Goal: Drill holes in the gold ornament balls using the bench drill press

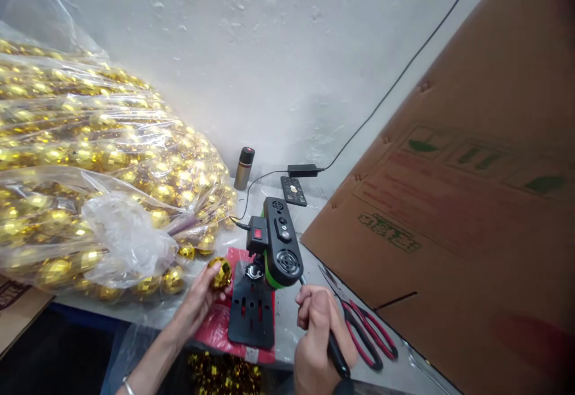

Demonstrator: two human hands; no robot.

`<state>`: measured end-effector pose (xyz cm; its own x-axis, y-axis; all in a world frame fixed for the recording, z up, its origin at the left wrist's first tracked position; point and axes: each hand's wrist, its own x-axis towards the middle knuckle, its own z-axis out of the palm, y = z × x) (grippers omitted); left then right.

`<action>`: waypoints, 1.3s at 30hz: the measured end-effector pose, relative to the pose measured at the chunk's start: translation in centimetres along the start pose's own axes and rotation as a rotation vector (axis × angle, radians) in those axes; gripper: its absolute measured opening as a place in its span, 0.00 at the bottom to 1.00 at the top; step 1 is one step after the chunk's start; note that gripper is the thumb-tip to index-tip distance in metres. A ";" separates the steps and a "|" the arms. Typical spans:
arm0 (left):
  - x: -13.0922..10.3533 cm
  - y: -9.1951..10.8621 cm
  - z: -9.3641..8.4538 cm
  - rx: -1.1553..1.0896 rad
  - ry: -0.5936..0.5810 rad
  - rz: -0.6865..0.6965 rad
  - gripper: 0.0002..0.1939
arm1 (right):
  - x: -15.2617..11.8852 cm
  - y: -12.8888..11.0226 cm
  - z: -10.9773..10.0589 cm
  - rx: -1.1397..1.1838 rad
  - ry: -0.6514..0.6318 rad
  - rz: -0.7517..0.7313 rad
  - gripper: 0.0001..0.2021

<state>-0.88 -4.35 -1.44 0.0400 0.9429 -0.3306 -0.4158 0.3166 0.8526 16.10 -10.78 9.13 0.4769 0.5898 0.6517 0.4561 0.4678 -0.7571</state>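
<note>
My left hand (pixel 202 296) is closed on a gold mirrored ball (pixel 220 273), holding it beside a small black-and-green electric machine (pixel 283 242). The machine has round vents and a red switch, and a slotted black base plate (pixel 251 314) stands below it on red plastic (pixel 213 326). To the right of the machine, my right hand (pixel 320 329) is wrapped around a black-handled tool (pixel 338 356). Its thin metal shaft points toward the machine's lower end, and the tip is hidden. Large scissors (pixel 366 329) with black and red handles lie just right of that hand.
A clear plastic bag (pixel 130 227) full of gold balls fills the left side. Behind the machine are a spray can (pixel 244 169), a phone (pixel 293 191) and a power adapter (pixel 303 170) with its cable. A big cardboard box (pixel 453 203) leans in from the right.
</note>
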 end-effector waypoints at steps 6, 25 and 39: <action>-0.6 -4.9 2.3 0.258 0.026 -0.024 0.47 | 0.2 -0.3 -0.1 -0.008 -0.019 -0.073 0.22; -1.1 -6.3 2.4 1.128 -0.143 0.583 0.23 | -0.9 1.7 -1.4 0.019 -0.142 -0.176 0.17; 1.1 -7.2 2.4 1.094 -0.267 0.602 0.23 | -2.9 3.6 -1.2 -0.032 -0.079 -0.247 0.18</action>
<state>4.38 -5.37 -6.99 0.3400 0.9178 0.2052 0.5248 -0.3662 0.7684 17.33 -11.58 4.57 0.2881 0.5102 0.8103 0.5756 0.5840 -0.5724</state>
